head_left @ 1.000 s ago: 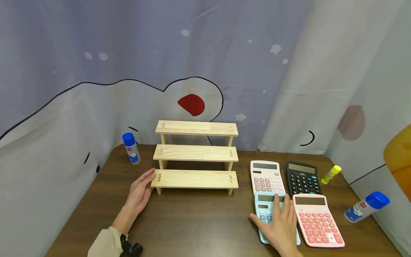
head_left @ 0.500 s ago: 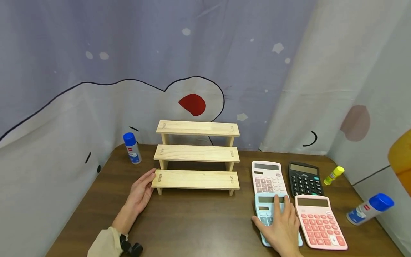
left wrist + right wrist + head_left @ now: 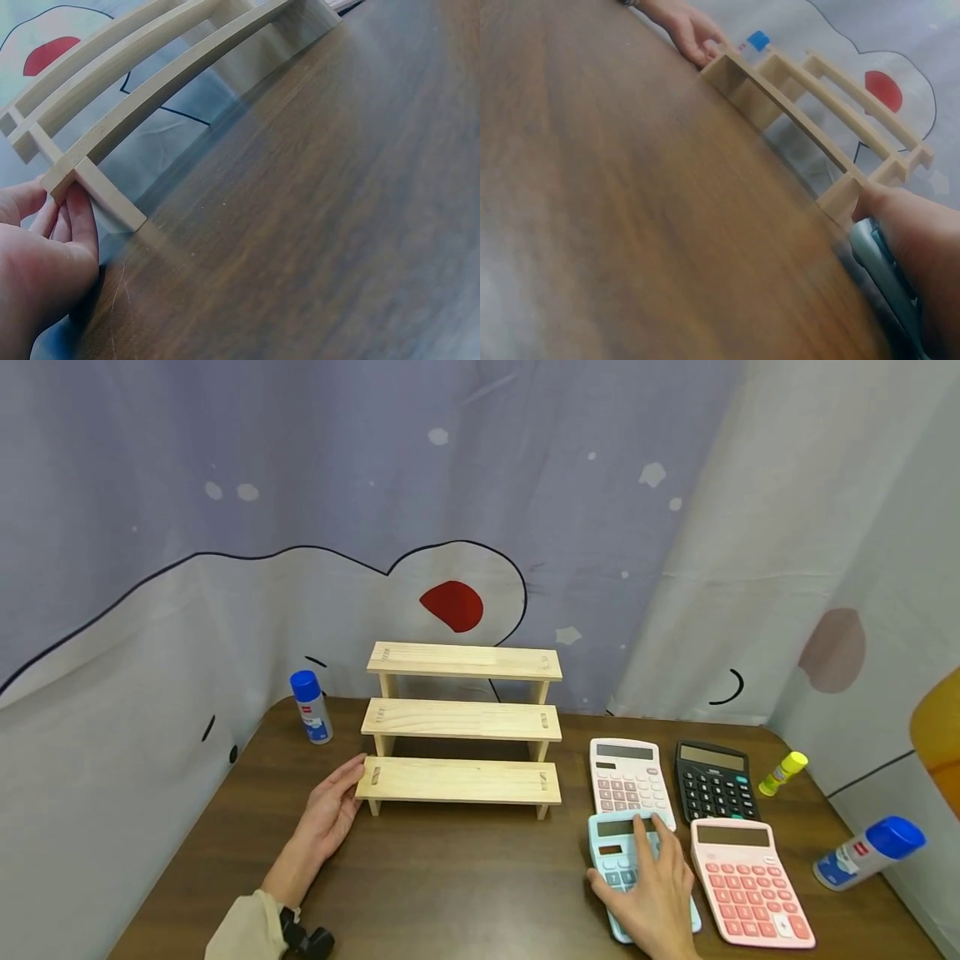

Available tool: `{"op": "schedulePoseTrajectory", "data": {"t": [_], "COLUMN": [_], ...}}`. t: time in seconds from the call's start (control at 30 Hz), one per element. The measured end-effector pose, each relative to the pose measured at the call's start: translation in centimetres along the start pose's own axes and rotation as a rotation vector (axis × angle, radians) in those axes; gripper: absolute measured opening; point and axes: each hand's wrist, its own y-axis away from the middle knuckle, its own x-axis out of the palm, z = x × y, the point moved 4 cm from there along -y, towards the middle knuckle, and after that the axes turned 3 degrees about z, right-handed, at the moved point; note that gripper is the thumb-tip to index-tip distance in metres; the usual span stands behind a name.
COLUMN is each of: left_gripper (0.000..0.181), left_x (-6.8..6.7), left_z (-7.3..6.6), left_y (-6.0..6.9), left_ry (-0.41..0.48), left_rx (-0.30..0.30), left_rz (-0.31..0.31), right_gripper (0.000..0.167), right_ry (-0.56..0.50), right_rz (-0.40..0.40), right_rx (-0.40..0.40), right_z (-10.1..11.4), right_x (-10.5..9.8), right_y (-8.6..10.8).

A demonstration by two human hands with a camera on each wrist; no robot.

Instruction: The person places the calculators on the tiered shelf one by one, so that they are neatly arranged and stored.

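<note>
A three-tier wooden display rack [image 3: 459, 780] stands at the middle of the table. My left hand [image 3: 330, 810] pinches the left end of its lowest board, thumb above and fingers beneath in the left wrist view. My right hand [image 3: 654, 889] spans a light blue calculator [image 3: 617, 852], with the thumb at its left edge and the fingers over its screen and right side. The palm hides much of the keypad. Just the calculator's edge shows below the thumb [image 3: 885, 202] in the right wrist view. Its top overlaps the lower part of a white calculator [image 3: 628, 777].
A black calculator [image 3: 716, 781] and a pink calculator [image 3: 752, 881] lie to the right. Beyond them are a yellow glue stick [image 3: 782, 774] and a blue-capped bottle [image 3: 868, 853]. A similar bottle [image 3: 311, 706] stands at the back left. A printed curtain [image 3: 300, 460] hangs behind the table.
The light blue calculator has shifted slightly left and tilted a little under my right hand, whose fingers have drawn in slightly. My left hand stays on the rack. The head view has shifted slightly.
</note>
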Motion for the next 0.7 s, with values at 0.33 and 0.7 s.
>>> {"op": "schedulePoseTrajectory", "data": {"t": [0.33,0.7], "left_gripper": [0.057,0.057], "left_x": [0.0,-0.1], "left_z": [0.0,0.1], "left_y": [0.0,-0.1], "left_ry": [-0.002,0.002], "left_rx": [-0.001,0.006], "left_rz": [-0.005,0.014], "right_gripper": [0.099,0.101], "right_ry": [-0.074,-0.166], "right_rz": [-0.014,-0.027], "right_rx": [-0.026,-0.123], "right_z": [0.5,2.2], "right_x": [0.3,1.1], "right_y": [-0.2,-0.1]}}
